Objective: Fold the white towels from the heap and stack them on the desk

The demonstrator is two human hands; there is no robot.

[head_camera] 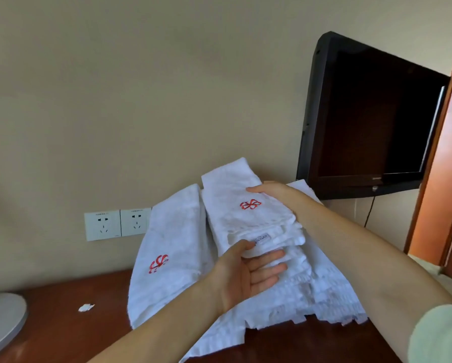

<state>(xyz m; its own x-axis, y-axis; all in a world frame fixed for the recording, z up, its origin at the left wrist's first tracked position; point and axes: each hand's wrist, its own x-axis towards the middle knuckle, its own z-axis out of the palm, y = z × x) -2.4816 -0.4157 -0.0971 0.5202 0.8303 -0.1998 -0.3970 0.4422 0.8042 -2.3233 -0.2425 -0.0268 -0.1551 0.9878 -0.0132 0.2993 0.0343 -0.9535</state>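
A folded white towel point(235, 205) with a red embroidered emblem point(250, 204) on top sits high on the stack of towels point(298, 273) at the back of the desk point(62, 326), and both hands are on it. The right hand point(274, 195) lies flat across the far right side of the folded towel, fingers stretched out and together, palm down, pressing on the cloth just beyond the emblem rather than gripping it. Its bare forearm runs back toward the lower right, where a pale sleeve point(439, 334) shows at the edge of view. The left hand point(248, 273) comes in from below with the palm turned up and open, fingers spread under the near end of the folded layers, thumb resting on top next to a small label point(261, 238); it cups and supports the edge, loosely closed on it. To the left, a second white towel point(167, 258) with the same red emblem leans against the wall, its lower part on the desk, touching the stack. More white cloth spills forward from under the stack to the desk's near edge. Behind the leaning towel a double wall socket point(117, 224) is partly covered. A small scrap of white paper point(86, 307) lies on the reddish wood to the left, a round grey base point(2, 320) sits at the far left, and a dark television point(369, 121) hangs on the wall at right.
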